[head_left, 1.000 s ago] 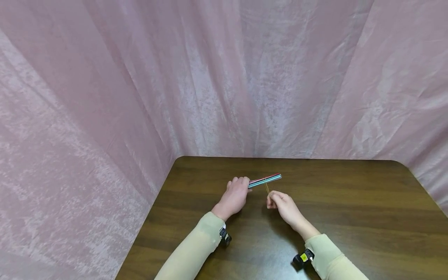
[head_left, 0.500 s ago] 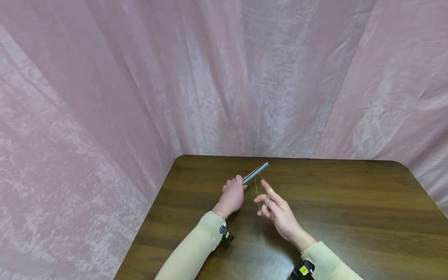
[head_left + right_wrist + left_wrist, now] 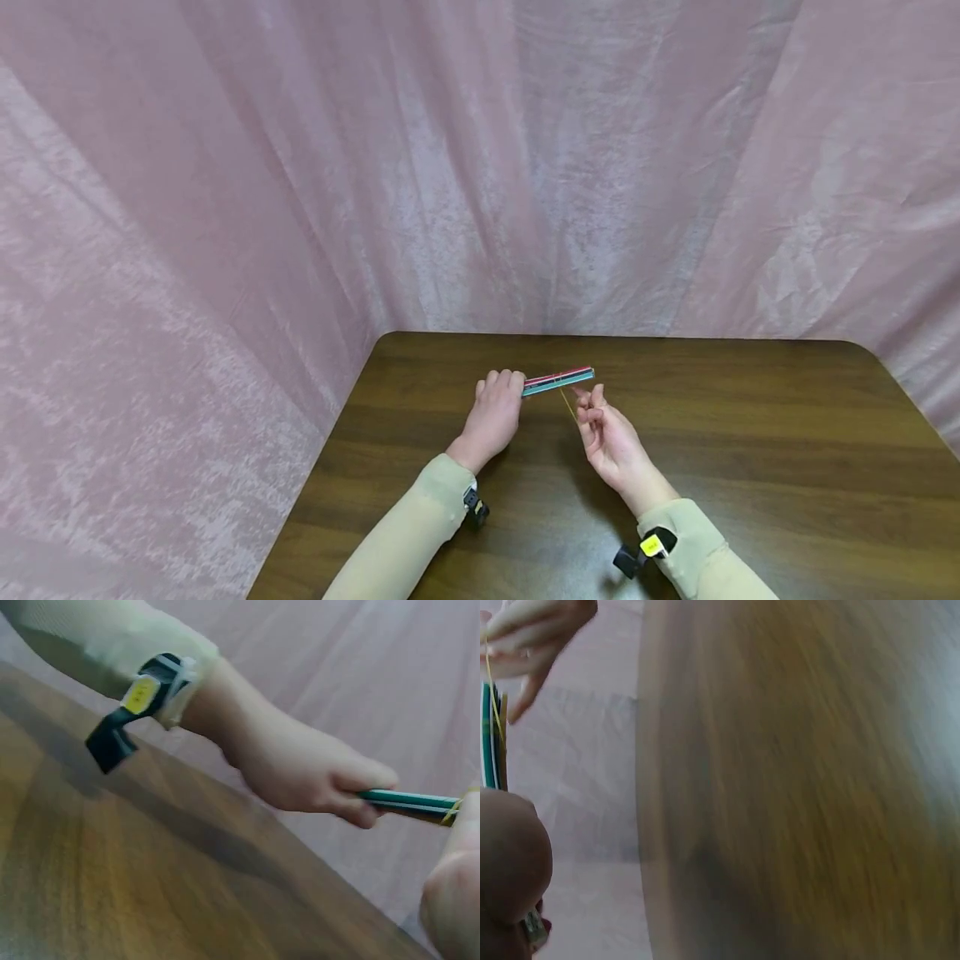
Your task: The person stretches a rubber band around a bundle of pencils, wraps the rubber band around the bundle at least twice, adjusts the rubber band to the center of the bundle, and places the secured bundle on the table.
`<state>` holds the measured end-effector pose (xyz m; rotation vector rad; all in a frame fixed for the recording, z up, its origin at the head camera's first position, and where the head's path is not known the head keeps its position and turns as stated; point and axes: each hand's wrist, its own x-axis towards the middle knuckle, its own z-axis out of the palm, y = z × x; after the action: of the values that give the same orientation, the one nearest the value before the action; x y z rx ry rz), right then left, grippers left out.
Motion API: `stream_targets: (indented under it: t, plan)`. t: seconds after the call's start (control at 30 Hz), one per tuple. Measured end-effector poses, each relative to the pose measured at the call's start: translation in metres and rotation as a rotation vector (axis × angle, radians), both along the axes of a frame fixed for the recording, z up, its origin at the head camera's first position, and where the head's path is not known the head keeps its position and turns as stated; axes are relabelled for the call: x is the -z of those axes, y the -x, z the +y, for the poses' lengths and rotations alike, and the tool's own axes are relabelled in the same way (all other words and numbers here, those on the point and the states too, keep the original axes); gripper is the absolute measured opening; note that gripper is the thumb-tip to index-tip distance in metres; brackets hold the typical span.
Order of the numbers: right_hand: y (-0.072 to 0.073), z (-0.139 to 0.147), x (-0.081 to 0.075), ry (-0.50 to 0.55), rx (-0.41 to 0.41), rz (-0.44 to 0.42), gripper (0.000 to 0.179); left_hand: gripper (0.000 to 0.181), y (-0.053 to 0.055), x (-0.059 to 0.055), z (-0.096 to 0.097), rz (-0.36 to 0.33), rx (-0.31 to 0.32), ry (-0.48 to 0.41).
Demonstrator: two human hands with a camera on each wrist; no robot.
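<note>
My left hand grips one end of a slim bundle of pencils, coloured teal, white, red and dark. The bundle is held above the table, its free end pointing right. A thin yellow rubber band runs from the bundle down to my right hand, whose bent fingers hold it stretched. In the right wrist view, the band wraps the pencils close to my right hand. The left wrist view shows green and brown pencils beyond the left hand. Exact fingertip contact is unclear.
A brown wooden table with rounded far corners lies beneath both hands. Pink velvet curtain hangs behind it and to the left. Small black cameras are strapped at both wrists.
Half a second ago the bundle's free end pointed farther up and away; it has swung down to the right. My right index finger, extended then, has drawn back in, and the hand has shifted right.
</note>
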<state>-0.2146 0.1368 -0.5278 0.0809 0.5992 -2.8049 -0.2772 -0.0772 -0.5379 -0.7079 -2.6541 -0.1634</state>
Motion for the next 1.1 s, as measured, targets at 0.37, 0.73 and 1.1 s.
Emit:
stream_targets:
  t: [0.37,0.73,1.1]
  plan:
    - [0.002,-0.001,-0.011,-0.215,0.010,-0.026,0.040,0.018,0.002,0.004,-0.015,-0.036,0.118,-0.005]
    - [0.004,0.002,-0.006,-0.516,0.088,-0.058,0.034,0.021,0.005,-0.001,-0.021,0.018,0.151,0.156]
    - [0.004,0.002,-0.004,-0.561,0.070,0.022,0.071,0.025,0.006,0.006,-0.028,0.027,0.157,0.146]
